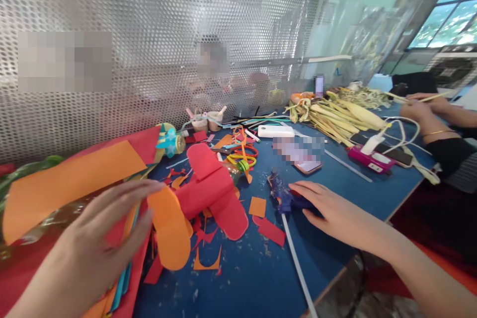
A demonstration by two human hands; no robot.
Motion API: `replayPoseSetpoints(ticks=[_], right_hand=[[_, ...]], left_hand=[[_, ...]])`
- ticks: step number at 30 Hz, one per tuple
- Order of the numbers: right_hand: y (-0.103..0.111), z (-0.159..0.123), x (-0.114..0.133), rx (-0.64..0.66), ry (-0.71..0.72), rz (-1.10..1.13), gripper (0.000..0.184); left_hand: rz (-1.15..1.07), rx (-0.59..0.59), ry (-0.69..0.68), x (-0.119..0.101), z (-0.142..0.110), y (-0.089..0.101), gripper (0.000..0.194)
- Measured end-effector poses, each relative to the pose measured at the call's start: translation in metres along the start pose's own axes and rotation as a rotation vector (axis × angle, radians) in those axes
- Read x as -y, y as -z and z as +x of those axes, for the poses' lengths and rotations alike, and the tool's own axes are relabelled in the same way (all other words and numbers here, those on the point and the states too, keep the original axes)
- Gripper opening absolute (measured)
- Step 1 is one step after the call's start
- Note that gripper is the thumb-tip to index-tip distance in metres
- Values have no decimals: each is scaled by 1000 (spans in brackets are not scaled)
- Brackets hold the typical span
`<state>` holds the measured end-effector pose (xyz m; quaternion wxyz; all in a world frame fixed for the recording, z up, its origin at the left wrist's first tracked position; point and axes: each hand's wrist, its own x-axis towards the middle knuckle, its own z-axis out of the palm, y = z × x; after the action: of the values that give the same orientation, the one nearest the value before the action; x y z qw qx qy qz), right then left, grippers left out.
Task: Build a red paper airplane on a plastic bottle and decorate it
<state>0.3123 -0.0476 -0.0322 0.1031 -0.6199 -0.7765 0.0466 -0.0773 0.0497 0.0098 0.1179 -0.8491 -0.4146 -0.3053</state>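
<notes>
A red toy plane (204, 191), made of sheet pieces over what looks like a bottle, lies mid-table. At its near end is a round-ended orange piece (171, 233). My left hand (100, 233) has its fingertips and thumb closed at this piece's left edge; the exact contact is partly hidden. My right hand (324, 203) has its fingers stretched out and apart beside a dark blue glue gun (281, 194), fingertips at its body. A long whitish glue stick (298, 263) sticks out of the gun's back towards me.
Red and orange scraps (206, 261) surround the plane. Scissors (242, 154), a phone (307, 161), a white power bank (276, 131) and a pink power strip (372, 159) lie beyond. Dried husks (335, 114) and another person's hands (421, 107) are at right. A perforated metal screen (156, 59) stands behind.
</notes>
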Motion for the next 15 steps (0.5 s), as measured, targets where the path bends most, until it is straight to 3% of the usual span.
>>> replayPoseSetpoints(ticks=[2, 4, 11, 15], right_hand=[[1, 6, 5, 8, -20, 10, 50], [1, 12, 12, 5, -65, 15, 48], [-2, 5, 20, -29, -133, 21, 48], [7, -7, 24, -80, -120, 271, 49]], left_hand=[[-27, 58, -198, -15, 6, -5, 26], [20, 136, -297, -24, 10, -13, 35], [69, 130, -249, -18, 14, -31, 44], [45, 120, -218, -13, 13, -30, 42]])
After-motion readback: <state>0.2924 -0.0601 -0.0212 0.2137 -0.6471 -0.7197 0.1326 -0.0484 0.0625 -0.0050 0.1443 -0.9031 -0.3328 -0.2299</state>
